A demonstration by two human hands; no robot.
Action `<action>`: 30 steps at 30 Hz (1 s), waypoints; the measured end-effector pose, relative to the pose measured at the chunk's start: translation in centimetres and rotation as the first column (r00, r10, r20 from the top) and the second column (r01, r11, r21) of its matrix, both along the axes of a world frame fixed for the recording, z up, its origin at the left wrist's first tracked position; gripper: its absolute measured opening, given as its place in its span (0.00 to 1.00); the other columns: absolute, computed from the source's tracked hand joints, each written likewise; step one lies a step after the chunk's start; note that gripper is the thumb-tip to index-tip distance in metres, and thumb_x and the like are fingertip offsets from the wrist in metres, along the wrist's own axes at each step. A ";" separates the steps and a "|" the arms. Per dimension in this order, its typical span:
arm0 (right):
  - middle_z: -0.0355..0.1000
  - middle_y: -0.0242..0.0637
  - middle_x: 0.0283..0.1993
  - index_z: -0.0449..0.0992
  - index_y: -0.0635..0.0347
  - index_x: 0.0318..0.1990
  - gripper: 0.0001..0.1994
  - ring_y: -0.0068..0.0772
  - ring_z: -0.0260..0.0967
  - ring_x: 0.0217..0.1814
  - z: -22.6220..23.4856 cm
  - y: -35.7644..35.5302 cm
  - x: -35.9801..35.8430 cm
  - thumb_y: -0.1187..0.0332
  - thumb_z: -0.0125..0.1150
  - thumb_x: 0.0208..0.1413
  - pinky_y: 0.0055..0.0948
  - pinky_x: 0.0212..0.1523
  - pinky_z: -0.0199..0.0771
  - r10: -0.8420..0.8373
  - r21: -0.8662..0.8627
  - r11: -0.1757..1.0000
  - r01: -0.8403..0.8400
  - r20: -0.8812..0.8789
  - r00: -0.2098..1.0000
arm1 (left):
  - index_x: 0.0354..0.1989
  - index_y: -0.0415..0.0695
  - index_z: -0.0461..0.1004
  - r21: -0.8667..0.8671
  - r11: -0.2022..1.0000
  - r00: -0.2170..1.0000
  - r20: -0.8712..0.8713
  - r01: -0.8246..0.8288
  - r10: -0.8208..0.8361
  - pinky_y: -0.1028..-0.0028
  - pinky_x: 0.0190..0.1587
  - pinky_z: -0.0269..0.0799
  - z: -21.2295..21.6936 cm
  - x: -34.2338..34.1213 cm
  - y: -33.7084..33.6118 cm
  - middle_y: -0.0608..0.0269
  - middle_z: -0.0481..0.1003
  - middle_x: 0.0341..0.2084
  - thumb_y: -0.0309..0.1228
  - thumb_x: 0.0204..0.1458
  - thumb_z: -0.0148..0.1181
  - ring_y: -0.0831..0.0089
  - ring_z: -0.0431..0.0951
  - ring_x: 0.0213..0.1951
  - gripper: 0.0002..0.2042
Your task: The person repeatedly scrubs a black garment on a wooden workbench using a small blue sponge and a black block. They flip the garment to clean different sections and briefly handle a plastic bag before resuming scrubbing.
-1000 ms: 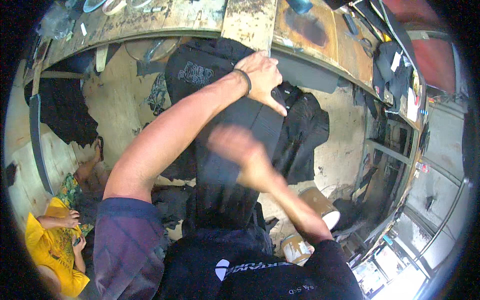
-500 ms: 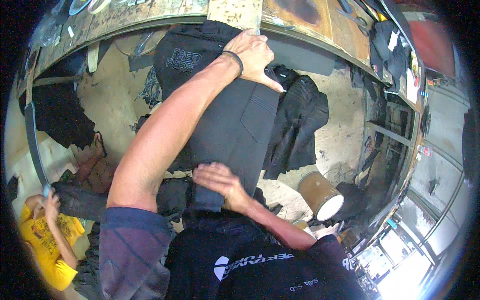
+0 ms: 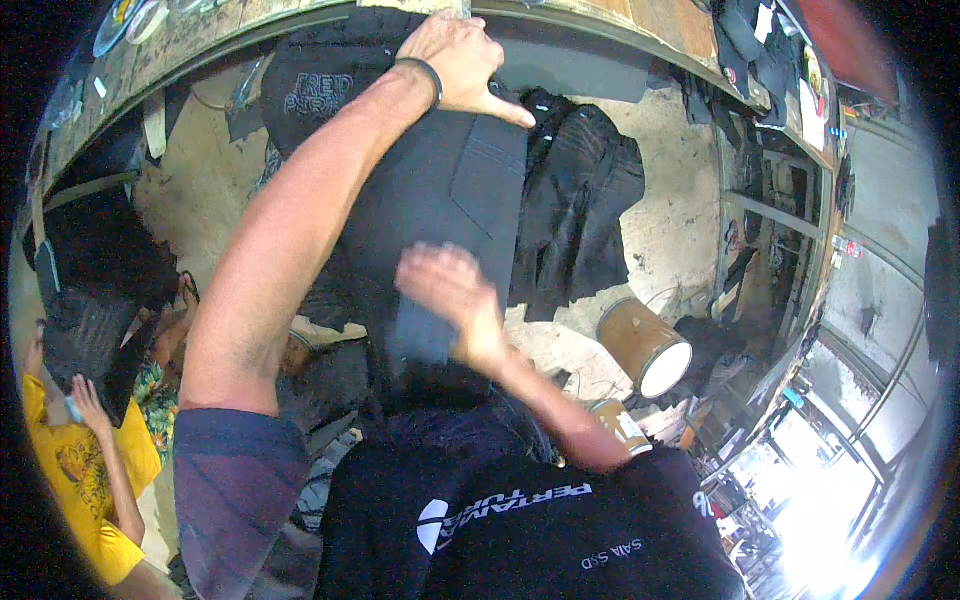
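Garment: dark trousers (image 3: 440,200) hung from the edge of a wooden bench (image 3: 640,30) at the top of the view and fell down toward the person's chest.
Fabric: smooth and dark grey, with a stitched panel or pocket on the right side, near the top.
Left hand: the left hand (image 3: 462,62) lay at the top of the trousers against the bench edge, palm down, fingers spread open and the thumb stuck out to the right; it pressed flat rather than gripped. A dark band sat on its wrist.
Right hand: the right hand (image 3: 452,300) lay on the lower part of the trousers, blurred, fingers loosely spread and flat on the cloth. Whether it pinched the fabric could not be told.
Beside: a second dark garment (image 3: 585,210), creased, hung just right of the trousers from the same bench.
Behind: a black printed shirt (image 3: 320,85) hung to the left, partly hidden by the left forearm.
Below right: a tan drum (image 3: 645,345) with a white end lay tilted on the dirt floor (image 3: 680,220); a smaller tin (image 3: 620,425) stood near it.
Lower left: another person in a yellow shirt (image 3: 70,470) sat well apart, one hand raised.
Right edge: metal shelving (image 3: 790,200) ran along the wall.
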State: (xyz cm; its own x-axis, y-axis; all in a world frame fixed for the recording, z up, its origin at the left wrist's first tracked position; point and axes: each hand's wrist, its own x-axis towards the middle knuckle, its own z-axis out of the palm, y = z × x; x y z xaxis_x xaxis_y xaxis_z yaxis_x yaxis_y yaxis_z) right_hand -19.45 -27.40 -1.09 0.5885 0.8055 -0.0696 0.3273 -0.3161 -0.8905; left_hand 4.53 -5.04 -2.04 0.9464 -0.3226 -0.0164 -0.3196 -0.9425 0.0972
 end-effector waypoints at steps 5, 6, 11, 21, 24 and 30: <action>0.75 0.46 0.69 0.83 0.57 0.60 0.33 0.52 0.68 0.75 3.8 3.8 5.1 0.78 0.61 0.39 0.54 0.77 0.63 0.278 0.041 0.960 -0.276 -0.054 0.959 | 0.33 0.42 0.89 -0.029 0.997 0.996 -0.049 0.077 -0.078 0.53 0.55 0.76 0.2 0.1 0.8 0.47 0.84 0.37 0.87 0.42 0.48 0.51 0.81 0.49 0.52; 0.76 0.47 0.68 0.82 0.59 0.60 0.35 0.54 0.68 0.75 3.8 5.7 8.5 0.80 0.61 0.35 0.54 0.77 0.64 0.088 0.163 0.982 -0.098 0.066 0.994 | 0.33 0.42 0.89 -0.033 0.996 0.995 -0.057 0.085 -0.087 0.53 0.55 0.76 0.2 0.1 1.0 0.47 0.84 0.37 0.87 0.43 0.47 0.52 0.81 0.48 0.52; 0.75 0.47 0.70 0.80 0.61 0.64 0.35 0.52 0.69 0.75 1.2 5.0 2.0 0.79 0.68 0.40 0.52 0.77 0.61 0.137 0.151 0.981 -0.125 -0.074 0.988 | 0.35 0.43 0.89 -0.021 0.997 0.998 0.000 0.070 -0.070 0.54 0.57 0.76 0.0 0.1 0.5 0.46 0.84 0.36 0.89 0.40 0.47 0.51 0.84 0.49 0.53; 0.74 0.45 0.63 0.77 0.60 0.65 0.34 0.59 0.62 0.74 2.2 -5.2 -0.7 0.77 0.74 0.45 0.54 0.73 0.61 -0.510 0.034 0.821 0.569 0.490 0.707 | 0.41 0.47 0.77 -0.155 0.897 0.849 0.289 -0.414 0.442 0.57 0.54 0.68 3.5 -11.4 8.3 0.58 0.76 0.45 0.65 0.45 0.73 0.55 0.74 0.50 0.32; 0.63 0.47 0.73 0.74 0.53 0.70 0.41 0.61 0.52 0.80 0.7 -3.5 0.2 0.84 0.71 0.41 0.54 0.78 0.54 -0.483 -0.024 0.830 0.558 0.471 0.738 | 0.74 0.31 0.56 -0.665 0.410 0.642 -0.138 -0.624 0.755 0.50 0.74 0.56 2.8 -24.7 -0.2 0.34 0.64 0.68 0.46 0.57 0.71 0.41 0.61 0.72 0.44; 0.60 0.49 0.76 0.72 0.55 0.70 0.41 0.63 0.51 0.81 -1.5 -6.1 -4.4 0.83 0.75 0.43 0.55 0.78 0.55 -0.483 0.116 0.870 0.479 0.395 0.782 | 0.63 0.38 0.75 -0.272 0.699 0.574 -0.783 -0.661 0.238 0.55 0.64 0.74 -3.6 -51.5 -10.0 0.40 0.76 0.61 0.48 0.49 0.77 0.44 0.80 0.59 0.36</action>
